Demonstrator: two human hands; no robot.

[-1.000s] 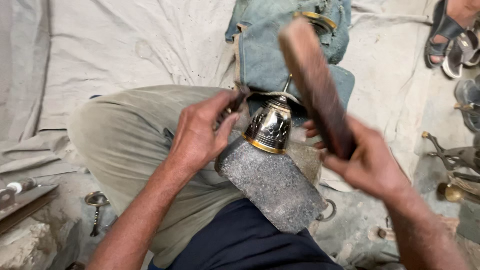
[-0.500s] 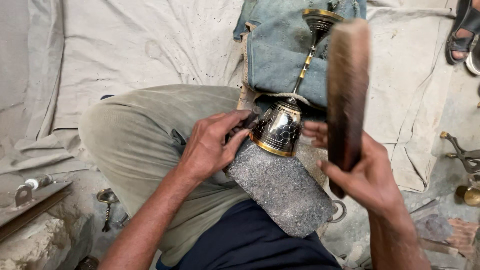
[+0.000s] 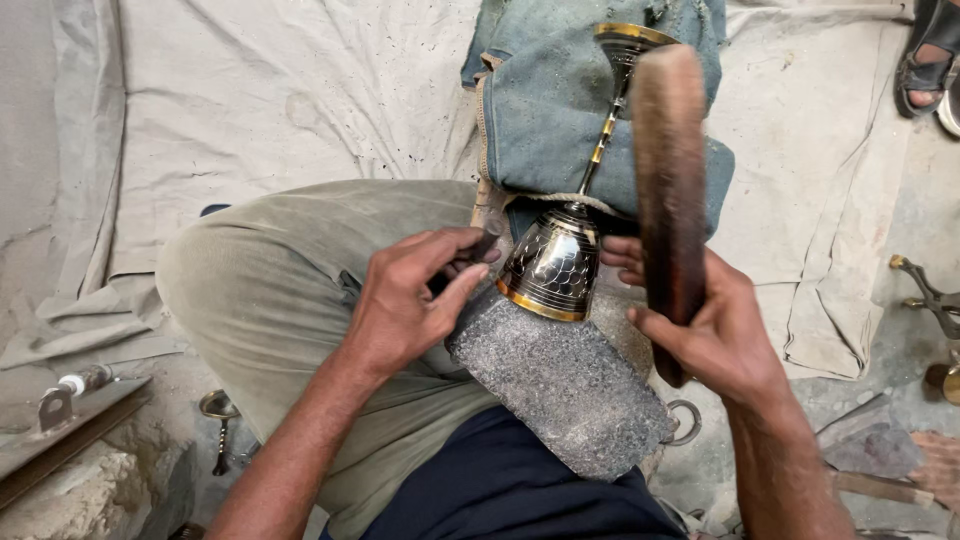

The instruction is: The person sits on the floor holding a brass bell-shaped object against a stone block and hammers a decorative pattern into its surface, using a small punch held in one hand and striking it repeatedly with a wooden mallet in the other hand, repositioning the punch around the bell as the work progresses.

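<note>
A dark metal goblet (image 3: 553, 265) with a scale pattern and brass rim lies on its side, bowl toward me, its stem and brass foot (image 3: 628, 38) resting on a blue denim pad (image 3: 540, 120). The bowl's rim sits against a rough grey block (image 3: 560, 385) on my lap. My left hand (image 3: 410, 300) pinches a small dark tool against the bowl's left side. My right hand (image 3: 715, 335) grips a long dark wooden mallet (image 3: 668, 180), held upright just right of the goblet.
A pale cloth (image 3: 300, 100) covers the floor. A small metal goblet piece (image 3: 217, 410) lies at lower left beside a stone and a plank (image 3: 60, 440). Brass parts (image 3: 925, 300) sit at the right edge. Someone's sandalled foot (image 3: 930, 55) is at top right.
The mallet has swung from tilted over the goblet to nearly upright at its right. The view has shifted, and my left hand stays on the bowl with the small tool.
</note>
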